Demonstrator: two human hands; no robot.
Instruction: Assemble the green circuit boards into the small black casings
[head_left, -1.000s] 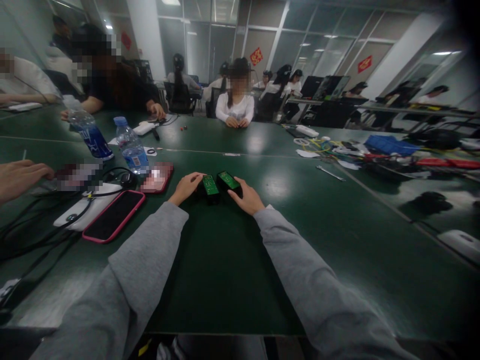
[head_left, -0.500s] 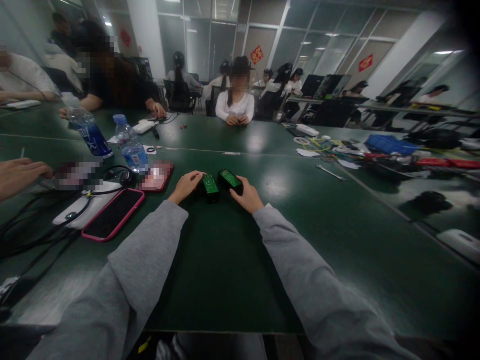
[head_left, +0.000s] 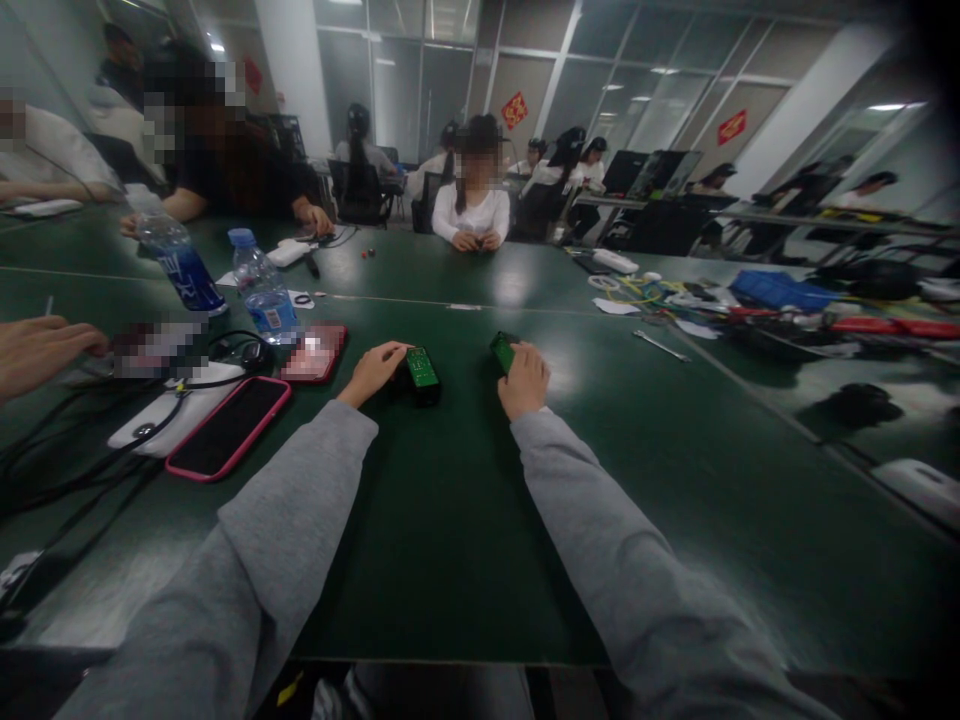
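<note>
My left hand (head_left: 373, 372) rests on the dark green table (head_left: 450, 520) with its fingers curled round the left side of a small black box topped by a green circuit board (head_left: 422, 373). Lifted a little to the right, my right hand (head_left: 524, 381) is closed on a second black box with a green board (head_left: 502, 351), which tilts up and is partly hidden behind the fingers. The two boxes now stand a hand's width apart. Grey sleeves cover both of my forearms.
A pink-edged phone (head_left: 228, 428) lies left of my left arm on a white pad with black cables. Two water bottles (head_left: 259, 290) stand behind it. Another person's hand (head_left: 41, 350) rests at the far left. Tools and cables (head_left: 750, 300) clutter the right.
My right hand has pulled its green-topped box away from the other one, moving it right and tilting it up. The left hand and its box stay put.
</note>
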